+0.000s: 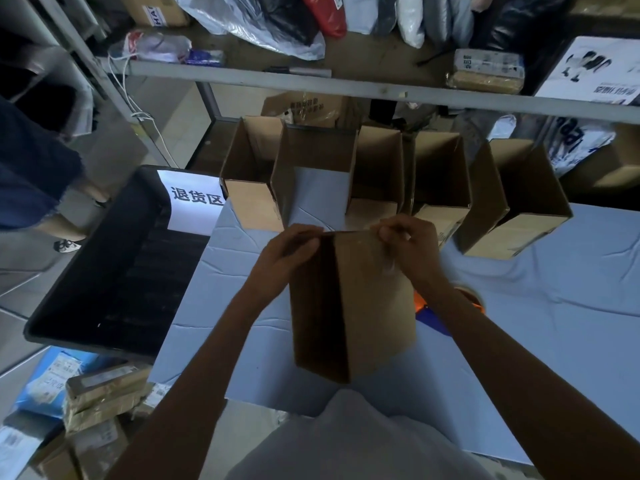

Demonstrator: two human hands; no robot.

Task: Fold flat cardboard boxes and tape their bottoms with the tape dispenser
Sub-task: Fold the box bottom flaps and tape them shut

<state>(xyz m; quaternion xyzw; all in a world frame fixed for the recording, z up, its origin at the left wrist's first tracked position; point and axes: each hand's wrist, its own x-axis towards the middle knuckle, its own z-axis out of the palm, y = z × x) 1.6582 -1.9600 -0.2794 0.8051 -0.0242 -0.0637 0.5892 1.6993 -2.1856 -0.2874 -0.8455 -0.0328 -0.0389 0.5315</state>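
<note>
Both hands are up at the far end of the cardboard box point(367, 306). The left hand point(291, 252) pinches one corner of that edge and the right hand point(405, 242) pinches the other, fingers curled tight on the card. The box is already popped out of flat, since you can see two sides meeting at a corner, and it's held just above the table point(554, 306), right in front of the person's chest. My guess is this is the flap-folding bit at the end they're holding, though I can't make out the flaps themselves. Next they'd need to tuck the flaps shut, keep one hand pressing them down and free the other for the tape dispenser point(427, 315), the orange and blue thing half hidden behind the right forearm. Further back there's a row of folded boxes point(440, 174) standing along the table's far edge, a black bin point(114, 271) off to the left with a paper sign point(195, 199), and a cluttered shelf point(311, 81) above.
</note>
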